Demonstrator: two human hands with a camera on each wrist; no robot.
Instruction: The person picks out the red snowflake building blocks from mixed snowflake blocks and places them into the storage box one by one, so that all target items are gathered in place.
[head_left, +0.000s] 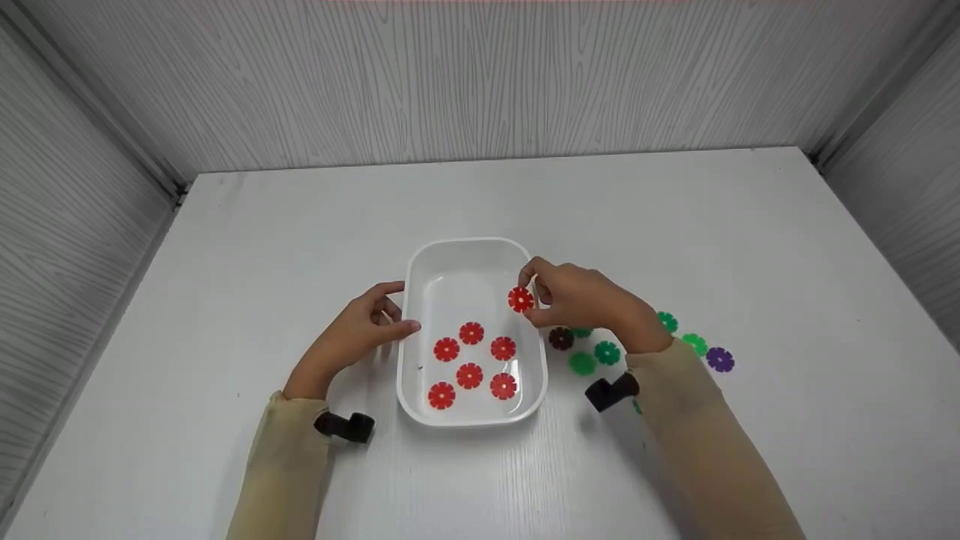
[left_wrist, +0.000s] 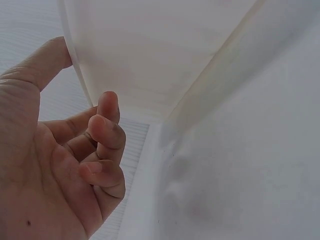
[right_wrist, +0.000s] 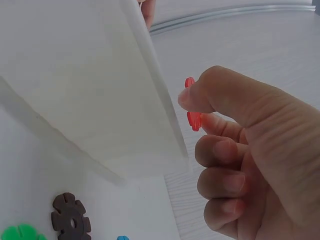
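A white plastic tray (head_left: 474, 244) stands on the table with several red notched plastic discs (head_left: 469, 376) lying flat in it. At its left side my left hand (head_left: 358, 330) holds the rim, thumb over the edge and the other fingers along the outside; the left wrist view shows the thumb against the tray wall (left_wrist: 150, 55). Over the right rim, my right hand (head_left: 581, 296) pinches one more red disc (head_left: 520, 300) between thumb and index finger. In the right wrist view this red disc (right_wrist: 194, 120) is edge-on, above the rim, the remaining fingers curled.
Right of the tray lie a brown disc (head_left: 561, 338), green discs (head_left: 582, 364) and a purple disc (head_left: 720, 359), some partly hidden by the right arm. A small blue piece (right_wrist: 123, 238) shows in the right wrist view. Wood-grain panels (head_left: 480, 82) enclose the table.
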